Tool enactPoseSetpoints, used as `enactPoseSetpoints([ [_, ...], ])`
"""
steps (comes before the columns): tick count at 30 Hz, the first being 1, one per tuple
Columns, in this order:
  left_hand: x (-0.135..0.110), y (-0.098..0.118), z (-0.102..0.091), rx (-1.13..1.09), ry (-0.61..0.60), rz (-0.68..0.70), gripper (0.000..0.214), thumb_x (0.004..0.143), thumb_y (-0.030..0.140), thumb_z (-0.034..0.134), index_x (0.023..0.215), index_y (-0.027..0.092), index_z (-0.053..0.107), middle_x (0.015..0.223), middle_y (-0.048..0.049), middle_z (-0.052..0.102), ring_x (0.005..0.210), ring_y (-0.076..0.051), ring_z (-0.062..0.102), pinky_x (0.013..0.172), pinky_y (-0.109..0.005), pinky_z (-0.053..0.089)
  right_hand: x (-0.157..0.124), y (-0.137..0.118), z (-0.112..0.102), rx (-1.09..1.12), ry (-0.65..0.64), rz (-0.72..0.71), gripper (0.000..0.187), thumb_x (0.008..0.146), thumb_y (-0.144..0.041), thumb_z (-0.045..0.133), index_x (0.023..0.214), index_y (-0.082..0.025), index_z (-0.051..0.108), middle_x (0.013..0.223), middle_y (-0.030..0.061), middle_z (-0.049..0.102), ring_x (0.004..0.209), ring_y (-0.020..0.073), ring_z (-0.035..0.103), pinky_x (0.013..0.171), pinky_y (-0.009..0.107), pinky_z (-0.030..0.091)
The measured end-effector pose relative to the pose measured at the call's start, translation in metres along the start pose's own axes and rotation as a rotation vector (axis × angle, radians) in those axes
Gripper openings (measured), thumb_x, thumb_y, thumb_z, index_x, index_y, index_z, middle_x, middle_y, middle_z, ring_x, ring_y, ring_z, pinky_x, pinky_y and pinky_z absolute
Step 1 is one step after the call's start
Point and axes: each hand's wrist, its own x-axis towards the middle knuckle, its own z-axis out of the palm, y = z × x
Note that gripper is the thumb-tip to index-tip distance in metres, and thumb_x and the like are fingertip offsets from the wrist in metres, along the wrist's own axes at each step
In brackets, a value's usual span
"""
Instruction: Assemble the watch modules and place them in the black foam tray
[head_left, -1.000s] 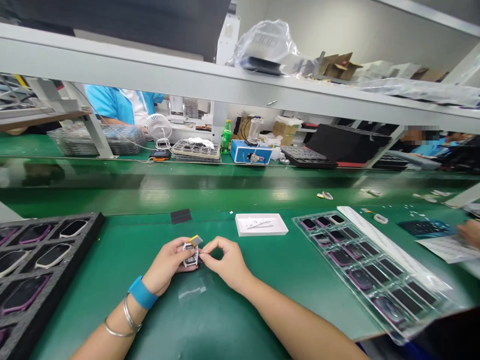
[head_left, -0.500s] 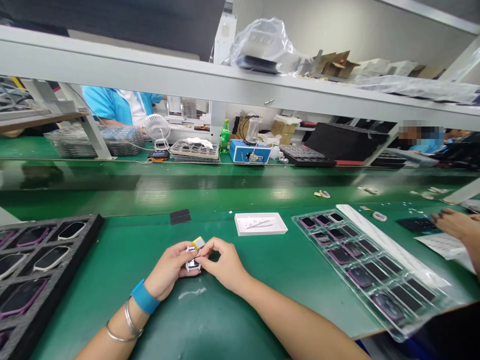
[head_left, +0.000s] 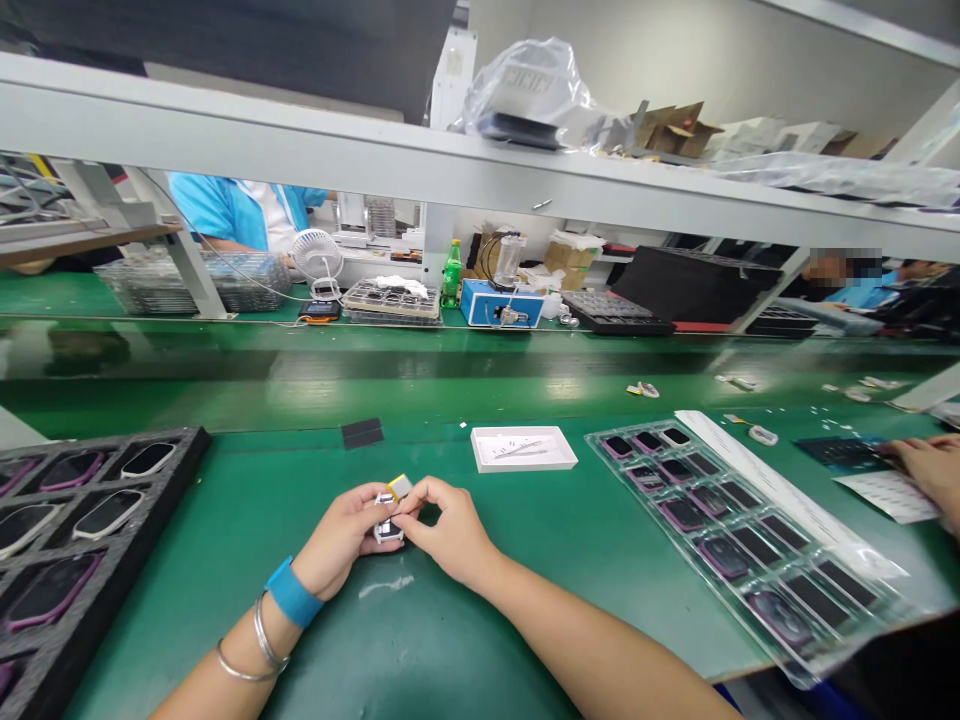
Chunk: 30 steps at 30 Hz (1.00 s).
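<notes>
My left hand [head_left: 341, 535] grips a small white watch-like casing [head_left: 387, 520] just above the green mat, near the table's front middle. A small silver and yellow block [head_left: 400, 486] sticks up from the casing's top. My right hand [head_left: 446, 525] is closed in a pinch, its fingertips pressed on the casing's right side beside that block. What the pinch holds, if anything, is too small to see. A blue band and metal bangles circle my left wrist.
A black foam tray [head_left: 176, 465] with oval parts lies at the left. A clear plastic tray [head_left: 847, 620] of dark screens sits at the right, a white shallow tray [head_left: 559, 457] behind my hands. Another person's hand [head_left: 926, 465] rests at the far right. A conveyor belt runs behind.
My hands have stayed together on the casing, shifting slightly lower. The other person's hand at the right has moved about over the white sheets.
</notes>
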Motion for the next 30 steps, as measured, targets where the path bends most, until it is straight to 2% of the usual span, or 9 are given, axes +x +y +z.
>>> enactPoseSetpoints([
  [4,0.000,0.000,0.001,-0.003,-0.005,0.000,0.024,0.062,0.031,0.074,0.076,0.015,0.062,0.066,-0.0007,0.060,0.059,-0.011,0.056,0.061,-0.026,0.053,0.000,0.002,0.001,-0.110,0.008,-0.038,0.008,0.070,-0.014,0.063,0.070,-0.020,0.059,0.070,-0.0015,0.066,0.069,0.0140,0.060,0.073,0.028,0.045],
  [9,0.000,-0.001,0.002,-0.025,0.005,0.019,0.025,0.064,0.031,0.073,0.078,0.015,0.060,0.067,-0.0006,0.061,0.062,-0.011,0.057,0.061,-0.025,0.053,-0.002,0.003,0.004,-0.344,0.017,-0.288,0.011,0.073,-0.010,0.060,0.072,-0.021,0.058,0.068,-0.0014,0.063,0.069,0.0142,0.056,0.077,0.031,0.042],
  [12,-0.001,-0.002,0.001,-0.027,0.019,0.035,0.028,0.062,0.031,0.074,0.079,0.015,0.060,0.065,0.0002,0.061,0.060,-0.011,0.057,0.060,-0.025,0.053,-0.004,0.000,0.002,-0.487,0.026,-0.365,0.011,0.075,-0.013,0.062,0.083,-0.021,0.059,0.082,0.0038,0.062,0.083,0.0189,0.054,0.078,0.035,0.041],
  [14,-0.001,-0.002,0.000,-0.014,0.021,0.036,0.029,0.061,0.032,0.075,0.079,0.015,0.060,0.069,-0.0011,0.063,0.060,-0.011,0.058,0.058,-0.025,0.053,-0.002,0.000,-0.001,-0.515,0.079,-0.315,0.025,0.070,-0.017,0.068,0.093,-0.020,0.058,0.095,0.0075,0.059,0.093,0.0225,0.050,0.081,0.038,0.041],
  [17,-0.001,-0.002,0.001,0.011,0.008,0.031,0.031,0.062,0.032,0.074,0.083,0.015,0.060,0.074,-0.0041,0.066,0.066,-0.016,0.063,0.058,-0.025,0.053,0.003,0.004,-0.007,-0.297,0.115,-0.115,0.044,0.064,-0.023,0.074,0.103,-0.018,0.054,0.103,0.0081,0.056,0.096,0.0211,0.052,0.084,0.037,0.044],
  [20,0.000,-0.002,0.002,0.033,-0.013,0.020,0.033,0.064,0.033,0.073,0.088,0.015,0.060,0.074,-0.0058,0.068,0.070,-0.020,0.066,0.057,-0.026,0.053,0.008,0.011,-0.009,-0.013,0.021,0.041,0.028,0.072,-0.027,0.068,0.096,-0.019,0.057,0.092,0.0033,0.061,0.085,0.0154,0.058,0.079,0.030,0.047],
  [23,0.000,-0.001,0.002,0.020,-0.042,0.010,0.030,0.067,0.031,0.071,0.090,0.014,0.061,0.079,-0.0078,0.069,0.074,-0.021,0.066,0.060,-0.027,0.053,0.009,0.012,-0.008,0.023,0.028,0.021,0.008,0.079,-0.025,0.060,0.083,-0.019,0.062,0.082,0.0010,0.063,0.079,0.0136,0.058,0.077,0.028,0.047],
  [27,-0.003,0.001,0.001,-0.072,-0.129,-0.020,0.029,0.066,0.022,0.069,0.093,0.015,0.064,0.090,-0.0091,0.068,0.084,-0.022,0.066,0.073,-0.030,0.053,0.007,0.004,-0.008,-0.060,0.098,-0.039,0.006,0.078,-0.020,0.058,0.079,-0.021,0.064,0.077,0.0005,0.065,0.077,0.0145,0.058,0.074,0.028,0.046],
  [30,-0.002,0.001,0.001,-0.062,-0.152,-0.009,0.035,0.062,0.020,0.074,0.095,0.016,0.063,0.086,-0.0074,0.068,0.083,-0.021,0.066,0.075,-0.029,0.052,0.006,0.000,-0.010,-0.118,0.110,-0.077,0.007,0.078,-0.019,0.058,0.078,-0.021,0.065,0.077,0.0006,0.066,0.076,0.0150,0.058,0.073,0.028,0.046],
])
